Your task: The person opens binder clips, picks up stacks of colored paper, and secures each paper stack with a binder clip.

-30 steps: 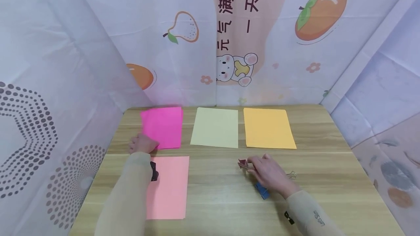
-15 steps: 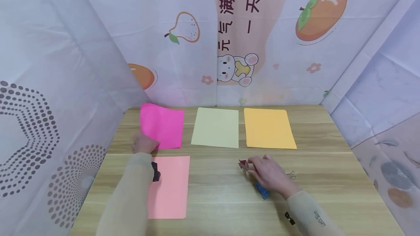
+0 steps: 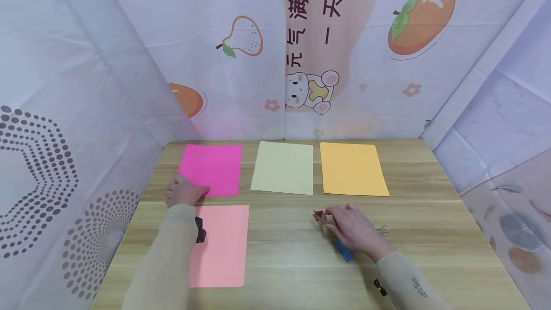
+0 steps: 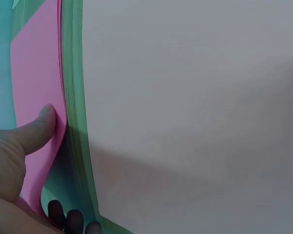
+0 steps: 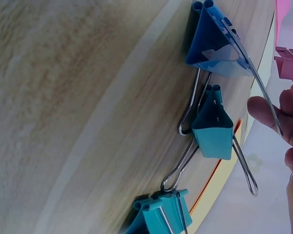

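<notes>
My left hand (image 3: 184, 191) is at the near left corner of a magenta paper stack (image 3: 213, 169). In the left wrist view the thumb (image 4: 45, 119) lies on top of the sheets, and the fingers (image 4: 74, 220) reach beneath their bent edge. My right hand (image 3: 354, 227) pinches a dark pinkish-red binder clip (image 3: 319, 215) above the table. Under and beside that hand stands a blue binder clip (image 3: 344, 251). In the right wrist view two teal binder clips, one whole (image 5: 214, 139) and one cut off (image 5: 161, 214), stand in a row with the blue clip (image 5: 217, 41).
A pale green paper stack (image 3: 282, 168) and an orange-yellow one (image 3: 354, 169) lie in the back row. Salmon-pink paper (image 3: 221, 248) lies nearer, partly under the left sleeve. Printed curtains (image 3: 241, 85) enclose the wooden table (image 3: 284, 243) at back and sides.
The magenta sheets' left side bulged up half a second ago and lies flatter now, reaching further left. My left hand has shifted slightly left. My right hand has stayed put with its clip.
</notes>
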A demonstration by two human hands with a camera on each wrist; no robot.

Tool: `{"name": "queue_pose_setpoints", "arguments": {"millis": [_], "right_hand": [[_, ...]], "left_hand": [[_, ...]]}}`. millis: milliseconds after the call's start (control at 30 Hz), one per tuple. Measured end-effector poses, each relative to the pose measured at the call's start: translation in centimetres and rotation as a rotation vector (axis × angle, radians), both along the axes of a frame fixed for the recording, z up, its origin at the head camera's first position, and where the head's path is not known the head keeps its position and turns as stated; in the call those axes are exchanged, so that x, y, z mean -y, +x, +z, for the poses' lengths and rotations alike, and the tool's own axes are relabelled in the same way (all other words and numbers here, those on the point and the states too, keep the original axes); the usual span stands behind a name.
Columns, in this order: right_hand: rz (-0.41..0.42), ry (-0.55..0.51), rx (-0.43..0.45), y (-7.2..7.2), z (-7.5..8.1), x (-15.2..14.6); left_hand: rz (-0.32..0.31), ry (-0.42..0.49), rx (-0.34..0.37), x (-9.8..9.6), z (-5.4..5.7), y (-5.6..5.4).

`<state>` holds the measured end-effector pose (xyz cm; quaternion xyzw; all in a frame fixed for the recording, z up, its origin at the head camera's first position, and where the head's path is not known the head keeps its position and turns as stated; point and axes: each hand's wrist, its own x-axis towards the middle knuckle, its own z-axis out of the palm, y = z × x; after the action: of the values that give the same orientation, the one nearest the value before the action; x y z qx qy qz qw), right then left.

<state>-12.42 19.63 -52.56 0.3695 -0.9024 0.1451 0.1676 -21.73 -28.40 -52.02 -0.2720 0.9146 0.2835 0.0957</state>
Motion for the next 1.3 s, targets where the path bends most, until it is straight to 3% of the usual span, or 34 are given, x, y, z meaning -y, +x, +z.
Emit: {"name": "queue_pose_setpoints", "arguments": {"millis": [500,633,733,867,967,1067,1300], "right_hand": [[-0.013,0.013,0.025,0.3,0.1,0.0],[-0.022,0.013,0.039,0.4,0.2,0.0],[-0.024,0.016,0.042,0.5,0.3,-0.1],[-0.021,0.015,0.035,0.5,0.3,-0.1],[-0.019,0.013,0.026,0.6,0.3,-0.1],[-0.021,0.018,0.023,0.5,0.3,-0.1],[-0.037,0.028,0.055,0.6,0.5,-0.1]], "left_hand": [[0.024,0.063,0.031,0.4,1.2,1.0],[0.036,0.08,0.015,1.0,1.3,1.0],[0.029,0.11,-0.037,1.5,1.2,0.9],[0.042,0.244,-0.133,2.0,1.2,0.7],[0.116,0.459,-0.184,2.1,1.3,0.8],[0.185,0.609,-0.224,2.4,1.4,0.9],[0.185,0.611,-0.287,3.3,1.4,1.3]]}}
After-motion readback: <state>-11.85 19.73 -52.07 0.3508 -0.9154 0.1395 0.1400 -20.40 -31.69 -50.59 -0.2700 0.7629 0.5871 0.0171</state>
